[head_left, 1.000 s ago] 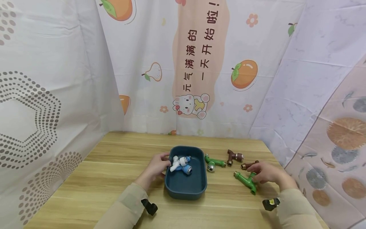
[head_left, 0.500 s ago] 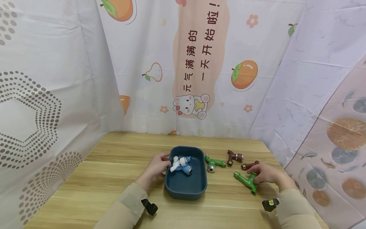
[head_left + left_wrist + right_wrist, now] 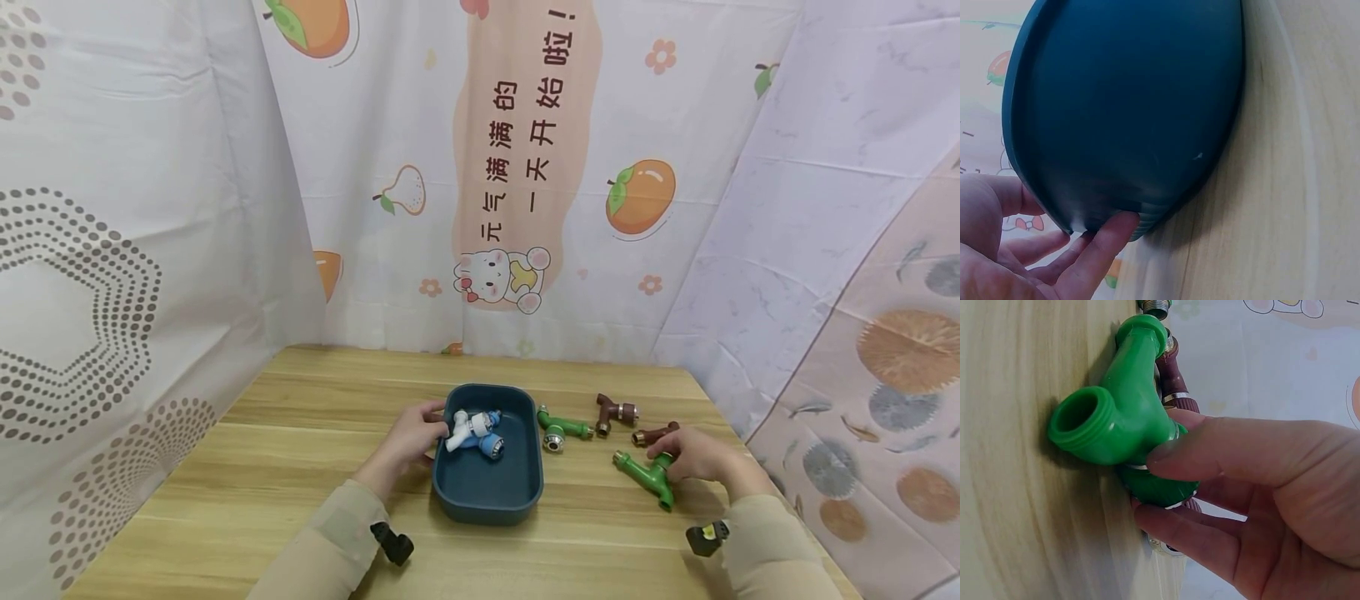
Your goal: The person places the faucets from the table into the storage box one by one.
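A dark blue plastic bin [image 3: 487,505] stands mid-table, with a white faucet [image 3: 463,432] and a blue faucet [image 3: 492,446] lying inside. My left hand [image 3: 408,435] grips its left side; in the left wrist view the thumb goes over the rim and the fingers [image 3: 1100,253] lie along the outer wall. On the right, my right hand [image 3: 701,458] pinches a green faucet [image 3: 647,477] by its ribbed handle end. The right wrist view shows the thumb on one side of that green handle [image 3: 1159,486] and the other fingers round it, close over the table.
Another green faucet [image 3: 562,427] lies just right of the bin. Behind it is a brown faucet [image 3: 617,412], and a second brown one [image 3: 656,433] lies partly hidden behind my right hand. Printed curtains [image 3: 375,275] enclose the wooden table [image 3: 300,450].
My right hand has closed in slightly on the green faucet, which has barely shifted. The left hand and the bin stay where they were.
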The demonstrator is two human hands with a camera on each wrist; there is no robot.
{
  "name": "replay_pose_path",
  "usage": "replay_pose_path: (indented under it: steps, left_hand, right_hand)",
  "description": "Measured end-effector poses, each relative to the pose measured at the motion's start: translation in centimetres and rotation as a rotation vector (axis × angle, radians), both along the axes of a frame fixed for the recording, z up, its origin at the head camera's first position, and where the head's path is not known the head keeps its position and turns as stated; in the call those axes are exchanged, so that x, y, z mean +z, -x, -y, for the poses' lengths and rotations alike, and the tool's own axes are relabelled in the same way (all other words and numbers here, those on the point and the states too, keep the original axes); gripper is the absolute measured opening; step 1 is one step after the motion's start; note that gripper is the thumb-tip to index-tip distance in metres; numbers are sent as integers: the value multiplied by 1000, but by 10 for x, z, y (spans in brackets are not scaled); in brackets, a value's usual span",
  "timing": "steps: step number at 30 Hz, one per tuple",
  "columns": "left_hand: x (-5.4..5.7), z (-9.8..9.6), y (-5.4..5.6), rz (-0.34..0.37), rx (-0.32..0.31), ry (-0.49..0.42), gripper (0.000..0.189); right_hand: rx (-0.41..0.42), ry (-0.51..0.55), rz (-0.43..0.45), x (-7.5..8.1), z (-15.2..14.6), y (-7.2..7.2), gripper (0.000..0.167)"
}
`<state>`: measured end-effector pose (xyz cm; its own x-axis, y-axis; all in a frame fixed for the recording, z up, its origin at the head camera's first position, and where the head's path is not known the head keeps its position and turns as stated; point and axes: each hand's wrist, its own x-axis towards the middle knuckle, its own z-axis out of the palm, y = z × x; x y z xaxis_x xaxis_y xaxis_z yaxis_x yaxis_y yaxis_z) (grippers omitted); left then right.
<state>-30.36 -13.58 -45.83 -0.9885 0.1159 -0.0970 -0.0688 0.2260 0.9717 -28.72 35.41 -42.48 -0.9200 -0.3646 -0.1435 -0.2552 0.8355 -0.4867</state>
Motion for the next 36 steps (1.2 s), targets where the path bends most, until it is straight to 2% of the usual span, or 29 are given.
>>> replay_pose_path:
  steps: [9, 36]
  left_hand:
    - [-1, -1, 0, -5, -10, -27, 63]
    - [-1, -1, -1, -7, -10, -24, 61]
  right_hand:
    - [10, 12, 1, -2, 0, 0, 44]
    - [-4, 23, 3, -1, 1, -1, 38]
